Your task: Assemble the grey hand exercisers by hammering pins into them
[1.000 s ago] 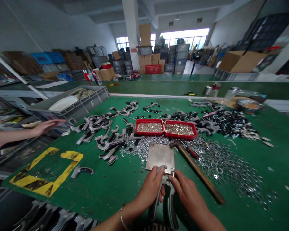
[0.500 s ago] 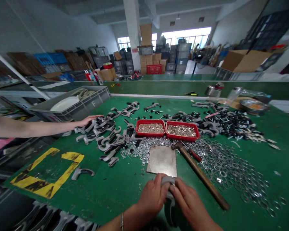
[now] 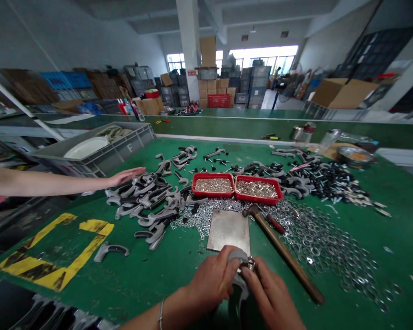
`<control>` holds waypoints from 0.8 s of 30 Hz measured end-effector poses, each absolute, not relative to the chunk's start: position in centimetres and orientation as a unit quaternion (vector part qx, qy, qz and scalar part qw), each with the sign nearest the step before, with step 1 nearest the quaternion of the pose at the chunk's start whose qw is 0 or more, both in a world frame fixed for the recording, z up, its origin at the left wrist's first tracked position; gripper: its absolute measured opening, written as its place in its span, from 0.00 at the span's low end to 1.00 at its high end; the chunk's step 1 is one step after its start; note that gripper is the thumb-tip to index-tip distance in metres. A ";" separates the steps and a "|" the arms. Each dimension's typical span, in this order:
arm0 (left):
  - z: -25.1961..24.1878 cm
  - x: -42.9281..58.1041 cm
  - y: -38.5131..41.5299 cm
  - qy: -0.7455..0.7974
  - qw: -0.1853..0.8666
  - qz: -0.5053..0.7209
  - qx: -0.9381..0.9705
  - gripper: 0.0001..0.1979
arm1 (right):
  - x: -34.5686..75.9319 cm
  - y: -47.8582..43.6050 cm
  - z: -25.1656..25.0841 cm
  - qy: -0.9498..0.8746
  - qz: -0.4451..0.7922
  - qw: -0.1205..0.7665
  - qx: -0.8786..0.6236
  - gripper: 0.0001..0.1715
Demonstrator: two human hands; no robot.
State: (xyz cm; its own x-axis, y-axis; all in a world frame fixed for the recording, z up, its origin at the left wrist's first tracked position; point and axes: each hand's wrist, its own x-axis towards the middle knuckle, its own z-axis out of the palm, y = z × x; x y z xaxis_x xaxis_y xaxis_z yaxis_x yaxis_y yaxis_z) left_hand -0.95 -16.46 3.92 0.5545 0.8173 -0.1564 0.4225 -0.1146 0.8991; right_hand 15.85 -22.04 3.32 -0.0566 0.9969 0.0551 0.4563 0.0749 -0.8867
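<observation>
Both my hands hold a grey metal hook-shaped casting (image 3: pixel 240 275) at the near table edge. My left hand (image 3: pixel 214 279) wraps its curved body, and the fingers of my right hand (image 3: pixel 270 293) press near a small threaded metal fitting (image 3: pixel 250 263) at its top. Part of the casting is hidden by my fingers. Just beyond my hands lies a flat steel plate (image 3: pixel 229 231). To the right of my right hand rests a wood-handled hammer (image 3: pixel 285 256), with its head near the plate.
Two red trays (image 3: pixel 213 185) of small metal parts stand on the green-topped bench (image 3: pixel 165 284), above loose steel washers (image 3: pixel 326 247). Piled castings (image 3: pixel 144 201) and black bolts (image 3: pixel 323 181) lie nearby. A co-worker's hand (image 3: pixel 124 176) hovers at the left, beside a grey crate (image 3: pixel 89 153).
My hands have turned the casting, bringing the threaded fitting closer to my fingers. The co-worker's hand has moved right from the crate side to above the pile of castings.
</observation>
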 end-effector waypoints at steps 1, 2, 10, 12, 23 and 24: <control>4.1 -1.3 -16.2 0.421 0.476 0.195 0.747 0.23 | 15.9 -21.9 3.6 -0.626 0.371 0.375 -0.574 0.14; 4.2 -1.5 -16.0 0.413 0.447 0.196 0.769 0.23 | 16.0 -21.8 3.9 -0.624 0.383 0.375 -0.568 0.14; 4.7 -2.6 -15.4 0.342 0.454 0.111 0.815 0.33 | 15.8 -21.2 4.1 -0.636 0.447 0.337 -0.531 0.15; 5.0 -2.8 -15.6 0.333 0.451 0.110 0.821 0.36 | 15.5 -21.5 4.1 -0.648 0.423 0.307 -0.554 0.16; 2.4 -0.8 -8.0 0.360 0.395 0.159 0.830 0.34 | 17.3 -13.5 3.2 -0.738 0.247 0.190 -0.599 0.15; 1.9 -0.5 -6.7 0.379 0.367 0.154 0.835 0.33 | 18.1 -11.7 3.4 -0.752 0.203 0.167 -0.604 0.15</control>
State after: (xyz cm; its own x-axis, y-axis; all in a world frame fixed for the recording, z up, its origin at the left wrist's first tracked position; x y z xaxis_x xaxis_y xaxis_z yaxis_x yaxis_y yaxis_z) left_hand -0.49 -6.72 1.86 0.6654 0.7462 -0.0214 0.5201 -0.4429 0.7303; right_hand 18.06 -11.65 3.43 -0.2146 0.9767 0.0061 0.8407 0.1879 -0.5079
